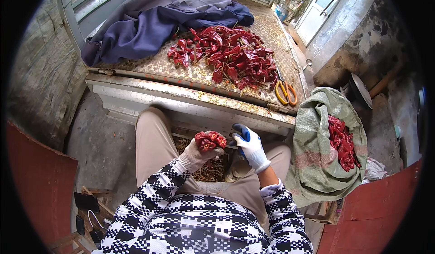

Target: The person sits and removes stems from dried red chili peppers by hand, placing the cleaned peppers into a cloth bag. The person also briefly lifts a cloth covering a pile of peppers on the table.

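Several dried red chili peppers (210, 141) are bunched in my left hand (196, 155), which wears a pale knit glove. Their cut-looking ends, with pale centres, face up. My right hand (250, 148) is in a white glove with blue-coated fingers, just right of the bunch. A thin, pale metallic tool (231, 147) sticks out of it towards the peppers; its handle is hidden by the fingers. Both hands are above my lap, over a container holding stem scraps (210, 170). Ahead, a pile of dried red chilies (241, 55) lies on a worn metal truck bed (149, 66).
Scissors with yellow and orange handles (286, 92) lie at the bed's right corner. A blue-purple cloth (146, 26) covers its far left. At my right stands a green woven sack (314, 158) with red chilies (342, 143) inside. The hinged metal side panel (190, 99) hangs before my knees.
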### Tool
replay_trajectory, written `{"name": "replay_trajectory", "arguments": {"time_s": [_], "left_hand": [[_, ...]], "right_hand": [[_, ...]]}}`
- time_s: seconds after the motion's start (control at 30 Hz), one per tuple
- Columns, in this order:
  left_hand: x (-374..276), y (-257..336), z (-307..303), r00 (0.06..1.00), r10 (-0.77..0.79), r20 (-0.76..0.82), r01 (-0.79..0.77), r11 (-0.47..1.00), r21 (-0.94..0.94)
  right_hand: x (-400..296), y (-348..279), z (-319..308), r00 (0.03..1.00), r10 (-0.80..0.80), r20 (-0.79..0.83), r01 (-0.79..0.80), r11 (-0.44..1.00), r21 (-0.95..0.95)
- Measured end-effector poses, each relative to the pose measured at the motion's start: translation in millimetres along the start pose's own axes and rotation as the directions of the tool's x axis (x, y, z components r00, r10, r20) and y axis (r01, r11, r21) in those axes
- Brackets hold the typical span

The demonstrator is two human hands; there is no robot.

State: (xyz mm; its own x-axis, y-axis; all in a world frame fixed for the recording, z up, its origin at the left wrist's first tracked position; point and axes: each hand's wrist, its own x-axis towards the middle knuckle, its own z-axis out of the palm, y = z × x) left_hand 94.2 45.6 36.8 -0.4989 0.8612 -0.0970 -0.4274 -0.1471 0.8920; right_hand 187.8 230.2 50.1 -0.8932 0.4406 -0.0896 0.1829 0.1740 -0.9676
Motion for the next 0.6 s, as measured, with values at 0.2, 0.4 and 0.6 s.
{"name": "replay_trajectory", "arguments": {"time_s": [0.2,0.4,0.6], "left_hand": [[10.7,-10.4,6.8,0.967,0.254,-0.013,-0.220,0.858,0.464],[8.8,-30.3,-2.2,0.958,0.286,0.026,-0.238,0.737,0.633],[14.0,-15.6,24.8,0.968,0.239,0.083,-0.243,0.793,0.558]], "right_hand": [[-38.6,-48.3,9.5,0.987,-0.158,0.035,0.162,0.962,-0.221],[-40.3,-49.2,42.6,0.932,-0.360,0.034,0.331,0.813,-0.479],[-46.5,-44.4,9.4,0.841,-0.533,-0.096,0.441,0.777,-0.448]]}}
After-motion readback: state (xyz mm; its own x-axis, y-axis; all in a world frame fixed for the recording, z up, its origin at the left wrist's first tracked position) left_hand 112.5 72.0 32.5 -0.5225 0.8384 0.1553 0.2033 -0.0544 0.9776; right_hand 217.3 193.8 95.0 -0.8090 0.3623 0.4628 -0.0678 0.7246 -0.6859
